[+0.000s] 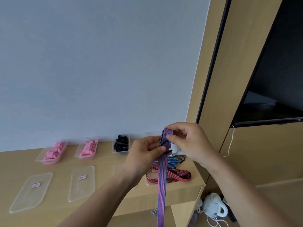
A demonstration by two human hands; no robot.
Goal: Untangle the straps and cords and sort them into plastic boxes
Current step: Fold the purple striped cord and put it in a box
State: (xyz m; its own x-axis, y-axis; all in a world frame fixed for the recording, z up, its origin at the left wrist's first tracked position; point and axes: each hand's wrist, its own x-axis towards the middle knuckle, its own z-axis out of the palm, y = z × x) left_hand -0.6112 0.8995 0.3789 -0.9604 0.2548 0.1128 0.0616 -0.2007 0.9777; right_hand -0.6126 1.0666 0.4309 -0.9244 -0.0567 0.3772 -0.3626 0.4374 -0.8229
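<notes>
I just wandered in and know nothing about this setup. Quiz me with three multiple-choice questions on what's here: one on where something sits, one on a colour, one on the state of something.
1. Where does the box of black pieces stand?
A. On the desk, against the wall.
B. On the floor.
C. On top of a lid.

2. What colour are the straps in the two left boxes?
A. Green.
B. Pink.
C. Yellow.

3. What is the striped strap doing?
A. Lying coiled in a box.
B. Hanging from both hands.
C. Lying flat on the floor.

Answers:
1 A, it stands in the row along the wall.
2 B, both hold pink loops.
3 B, the left hand and right hand pinch its top and it hangs down past the desk edge.
</notes>
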